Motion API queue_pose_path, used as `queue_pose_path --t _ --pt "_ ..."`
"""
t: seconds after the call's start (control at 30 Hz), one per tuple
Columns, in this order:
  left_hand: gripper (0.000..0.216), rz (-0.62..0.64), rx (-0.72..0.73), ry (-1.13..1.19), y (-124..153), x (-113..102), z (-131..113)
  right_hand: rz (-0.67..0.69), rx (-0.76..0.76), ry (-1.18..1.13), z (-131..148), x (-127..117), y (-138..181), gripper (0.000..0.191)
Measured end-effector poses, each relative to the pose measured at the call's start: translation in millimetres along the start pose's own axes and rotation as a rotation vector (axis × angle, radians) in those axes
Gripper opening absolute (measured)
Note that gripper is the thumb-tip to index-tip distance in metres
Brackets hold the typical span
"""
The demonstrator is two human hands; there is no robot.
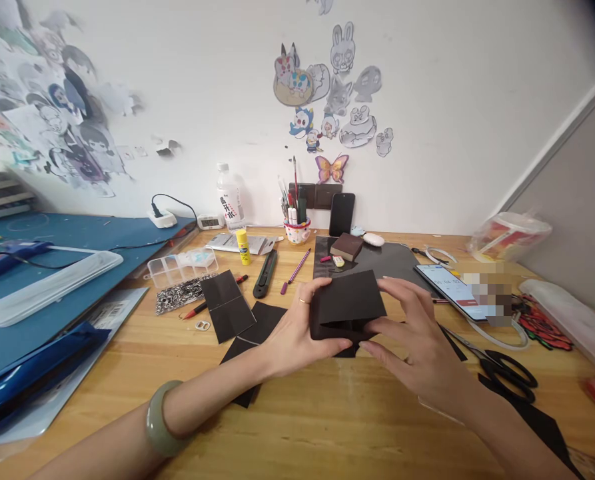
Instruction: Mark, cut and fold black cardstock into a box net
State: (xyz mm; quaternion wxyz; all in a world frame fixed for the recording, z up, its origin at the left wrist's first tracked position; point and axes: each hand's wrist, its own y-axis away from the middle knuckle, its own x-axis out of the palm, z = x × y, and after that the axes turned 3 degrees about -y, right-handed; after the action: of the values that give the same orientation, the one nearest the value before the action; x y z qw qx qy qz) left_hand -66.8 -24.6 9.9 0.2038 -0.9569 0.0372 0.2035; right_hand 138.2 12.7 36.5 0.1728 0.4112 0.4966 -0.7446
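Note:
Between my hands, just above the wooden table, is a small black paper box [350,297] with its top flap partly lifted at the near edge. My left hand [300,333] grips its left side, thumb along the bottom front edge. My right hand [412,333] holds the right side, with fingers at the flap and in the front gap and the thumb near the lower edge. The inside of the box is mostly hidden. To the left lie a creased black paper piece [227,307] and more black paper [262,317], partly under my left forearm.
Black-handled scissors [507,373] and a lit phone [452,290] lie at right. A utility knife [265,273], glue stick [242,247], purple pen [296,271] and bag of metal rings [182,293] sit behind and left. A pen cup [297,231] and water bottle [231,200] stand by the wall.

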Motion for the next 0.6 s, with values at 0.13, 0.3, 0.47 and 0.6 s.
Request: queue_pose_path --t 0.13,0.3,0.47,0.6 --pt "0.070 -0.016 -0.054 -0.096 4 2 3 0.033 -0.102 0.073 -3 -2 2 0.010" --pt "0.067 0.043 -0.023 -0.263 6 -2 1 0.168 -0.166 -0.007 -6 -2 3 0.013" --pt "0.078 0.136 0.260 -0.284 4 -10 -8 0.366 -0.146 -0.113 -2 1 3 0.019" --pt "0.075 0.330 0.336 -0.311 -3 -17 -13 0.395 -0.141 -0.194 3 1 2 0.018"
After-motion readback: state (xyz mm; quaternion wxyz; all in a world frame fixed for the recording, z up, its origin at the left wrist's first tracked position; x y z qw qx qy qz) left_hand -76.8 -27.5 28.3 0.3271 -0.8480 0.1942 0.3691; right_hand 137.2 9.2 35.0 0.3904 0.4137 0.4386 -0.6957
